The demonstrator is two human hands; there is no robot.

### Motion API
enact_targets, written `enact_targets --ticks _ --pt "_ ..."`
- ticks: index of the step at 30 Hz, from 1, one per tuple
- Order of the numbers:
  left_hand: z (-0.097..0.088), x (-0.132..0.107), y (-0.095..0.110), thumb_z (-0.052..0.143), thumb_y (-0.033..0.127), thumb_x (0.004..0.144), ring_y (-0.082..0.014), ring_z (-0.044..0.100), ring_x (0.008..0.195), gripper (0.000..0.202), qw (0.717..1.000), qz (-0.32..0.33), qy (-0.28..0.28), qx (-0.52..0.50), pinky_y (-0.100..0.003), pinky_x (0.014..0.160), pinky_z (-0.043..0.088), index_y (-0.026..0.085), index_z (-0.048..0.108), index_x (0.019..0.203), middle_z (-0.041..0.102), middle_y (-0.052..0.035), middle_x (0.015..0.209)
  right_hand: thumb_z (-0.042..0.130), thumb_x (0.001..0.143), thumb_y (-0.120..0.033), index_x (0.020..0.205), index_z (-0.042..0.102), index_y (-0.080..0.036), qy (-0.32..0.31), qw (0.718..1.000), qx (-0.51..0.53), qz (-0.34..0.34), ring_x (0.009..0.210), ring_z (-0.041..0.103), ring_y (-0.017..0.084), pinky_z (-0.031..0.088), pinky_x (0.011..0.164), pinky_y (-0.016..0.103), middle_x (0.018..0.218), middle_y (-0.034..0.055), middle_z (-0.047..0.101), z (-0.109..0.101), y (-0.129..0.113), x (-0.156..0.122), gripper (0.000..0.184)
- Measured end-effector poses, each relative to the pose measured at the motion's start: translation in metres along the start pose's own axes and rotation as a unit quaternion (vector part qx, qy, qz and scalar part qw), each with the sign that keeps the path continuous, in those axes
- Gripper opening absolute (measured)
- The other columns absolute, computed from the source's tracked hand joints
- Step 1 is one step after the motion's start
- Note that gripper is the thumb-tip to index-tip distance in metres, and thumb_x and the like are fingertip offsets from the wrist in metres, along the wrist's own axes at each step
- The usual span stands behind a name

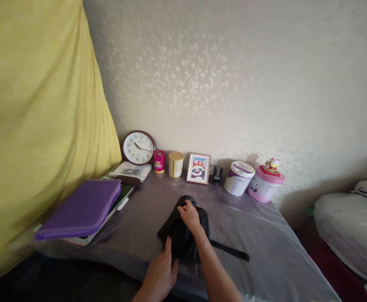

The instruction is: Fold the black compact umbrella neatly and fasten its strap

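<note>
So there's a soft black fabric item with a loose strap [202, 224] lying on the near-middle part of the grey, plastic-covered surface [262, 243], strap trailing off to the right. The right hand [189, 214] reaches over the top of it, fingers bent down onto the far end; looks to me like that's steadying the floppy stuff, but its fingertips are partly lost against the black, so I can't tell if the grip is pinching a fold or just pressing. The left hand [162, 270] is at the near-left edge, index finger laid along the fabric and thumb off to the right, a bit apart; can't tell whether any cloth is caught between them. Having one hand far and one near probably stops it sliding or bunching. Everything else sits out of the way: a round brown-rimmed wall clock [138, 147] stands far left, probably propped on the wall, then a wood-framed panda picture [198, 168] far middle, and a pink-lidded round tub [265, 184] far right with a small gold figurine [272, 164] using its lid as a stand. A purple zip folder [81, 207] lies flat on the left.
</note>
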State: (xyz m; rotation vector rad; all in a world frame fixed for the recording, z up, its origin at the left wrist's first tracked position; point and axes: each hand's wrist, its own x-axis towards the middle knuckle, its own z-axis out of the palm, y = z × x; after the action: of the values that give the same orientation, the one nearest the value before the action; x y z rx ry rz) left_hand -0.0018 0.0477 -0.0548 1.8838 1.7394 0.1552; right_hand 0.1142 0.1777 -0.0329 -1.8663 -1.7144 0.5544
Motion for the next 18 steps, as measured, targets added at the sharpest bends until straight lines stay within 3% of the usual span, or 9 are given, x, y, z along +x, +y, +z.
enact_targets --ticks 3,6,8,13,18 --pt "0.005 -0.002 -0.004 0.031 0.031 0.086 -0.0189 0.058 0.096 0.064 0.999 0.007 0.021 -0.041 -0.025 0.078 0.039 0.008 0.002 0.138 0.058 -0.0156 0.112 0.046 0.079 -0.026 0.115 0.046 -0.008 -0.016 1.000 -0.013 0.001 0.091 0.061 0.021 0.039 0.071 0.026 0.080 0.0073 0.069 0.000 -0.004 -0.001 0.040" --pt "0.005 -0.005 -0.006 0.034 0.028 0.084 -0.0163 0.047 0.114 0.068 0.994 0.030 0.063 -0.083 -0.022 0.088 0.036 0.011 -0.005 0.138 0.036 -0.0151 0.135 0.045 0.080 -0.026 0.115 0.045 -0.009 -0.027 0.999 -0.026 -0.003 0.091 0.061 0.020 0.040 0.071 0.025 0.077 0.0065 0.069 0.000 -0.007 -0.001 0.039" --pt "0.001 -0.008 -0.004 0.035 0.024 0.083 -0.0156 0.041 0.120 0.071 0.992 0.044 0.078 -0.088 -0.020 0.089 0.035 0.014 -0.009 0.137 0.026 -0.0136 0.141 0.044 0.080 -0.025 0.115 0.045 -0.010 -0.034 0.999 -0.029 -0.014 0.088 0.062 0.018 0.040 0.070 0.024 0.077 0.0058 0.070 0.001 -0.008 -0.002 0.038" --pt "-0.013 -0.010 0.004 0.038 0.022 0.082 -0.0168 0.055 0.101 0.074 0.998 0.044 0.022 -0.025 -0.022 0.078 0.040 0.024 -0.010 0.138 0.045 -0.0116 0.126 0.046 0.078 -0.022 0.110 0.050 -0.012 -0.017 0.998 -0.042 -0.046 0.089 0.062 0.018 0.040 0.071 0.024 0.077 0.0050 0.070 0.005 -0.007 -0.004 0.034" --pt "-0.010 0.000 0.005 0.041 0.022 0.082 -0.0170 0.061 0.083 0.072 0.999 0.023 0.003 0.029 -0.024 0.069 0.041 0.028 -0.004 0.138 0.061 -0.0073 0.100 0.046 0.077 -0.020 0.102 0.056 -0.020 -0.009 0.995 -0.065 -0.079 0.083 0.063 0.018 0.041 0.068 0.024 0.076 0.0014 0.070 0.008 -0.008 -0.009 0.026"
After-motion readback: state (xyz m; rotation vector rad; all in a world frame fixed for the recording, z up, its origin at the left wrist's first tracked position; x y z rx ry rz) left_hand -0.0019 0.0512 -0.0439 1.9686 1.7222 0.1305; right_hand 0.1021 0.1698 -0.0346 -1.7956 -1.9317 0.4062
